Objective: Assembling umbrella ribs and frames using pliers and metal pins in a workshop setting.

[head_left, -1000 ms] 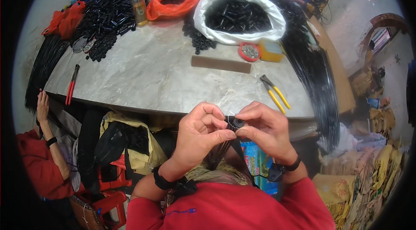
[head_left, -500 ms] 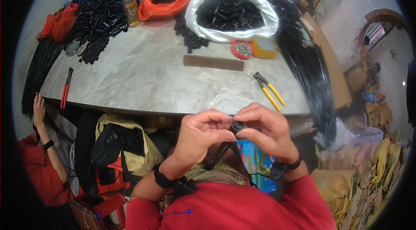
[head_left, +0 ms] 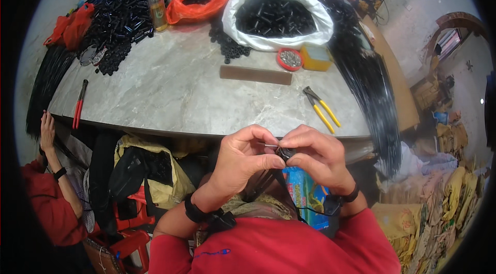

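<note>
Left hand (head_left: 243, 158) and right hand (head_left: 315, 155) pinch black part (head_left: 285, 152) | fitting underway | white bag (head_left: 248, 8) full of parts

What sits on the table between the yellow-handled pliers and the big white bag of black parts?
In the head view, between the yellow-handled pliers and the white bag lie a small red dish of metal bits and a yellow box.
</note>
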The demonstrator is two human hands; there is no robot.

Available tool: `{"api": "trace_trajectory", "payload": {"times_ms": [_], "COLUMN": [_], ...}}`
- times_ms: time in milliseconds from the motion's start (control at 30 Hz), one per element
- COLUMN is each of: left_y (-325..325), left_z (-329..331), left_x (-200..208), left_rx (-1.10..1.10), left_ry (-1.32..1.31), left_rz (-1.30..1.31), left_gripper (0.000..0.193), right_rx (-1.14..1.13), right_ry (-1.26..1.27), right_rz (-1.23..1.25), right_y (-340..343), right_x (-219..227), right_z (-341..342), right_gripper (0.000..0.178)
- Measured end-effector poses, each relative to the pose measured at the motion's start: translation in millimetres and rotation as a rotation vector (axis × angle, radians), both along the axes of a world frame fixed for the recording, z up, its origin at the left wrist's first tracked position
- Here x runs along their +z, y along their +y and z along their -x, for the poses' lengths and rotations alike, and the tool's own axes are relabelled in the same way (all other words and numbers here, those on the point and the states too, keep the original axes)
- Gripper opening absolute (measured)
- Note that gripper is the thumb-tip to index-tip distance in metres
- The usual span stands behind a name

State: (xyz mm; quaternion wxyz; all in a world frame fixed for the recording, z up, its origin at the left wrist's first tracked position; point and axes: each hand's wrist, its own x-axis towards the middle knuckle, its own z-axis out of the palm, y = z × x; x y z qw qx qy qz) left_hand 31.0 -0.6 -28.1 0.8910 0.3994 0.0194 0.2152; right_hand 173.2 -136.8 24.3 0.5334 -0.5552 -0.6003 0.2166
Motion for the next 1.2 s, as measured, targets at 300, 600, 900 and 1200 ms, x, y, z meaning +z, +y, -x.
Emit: {"api": "trace_trajectory", "payload": {"times_ms": [300,600,900,1200], "left_y": [-2.2,-1.3,6.9,11.0], "left_z": [-3.3,-3.0,-6.7,-1.1], "left_x": [-11.4,-4.7,-9.8,-18.6], "left_rx": [-0.122,-0.178,-0.251,-0.312], "left_ry": [-0.027,0.042,0.042,0.041], "left_rz": [0.226,0.312,0.297,0.278], "left_gripper": [0.026,0.019,0.028,0.035], "right_rx": [-0.093,-0.096,-0.053,0.013], "right_ry": [0.255,0.301,0.260,0.532], "right_rz": [0.081,-0.003,-0.036,-0.005], "right_y": [-5.8,-6.3,-1.3,8.8], "right_x": [0.1,-9.4,-15.7,-19.9], "right_z": [9.5,8.2,8.0,13.3], "right_gripper": [0.029,0.027,0.024,0.023]}}
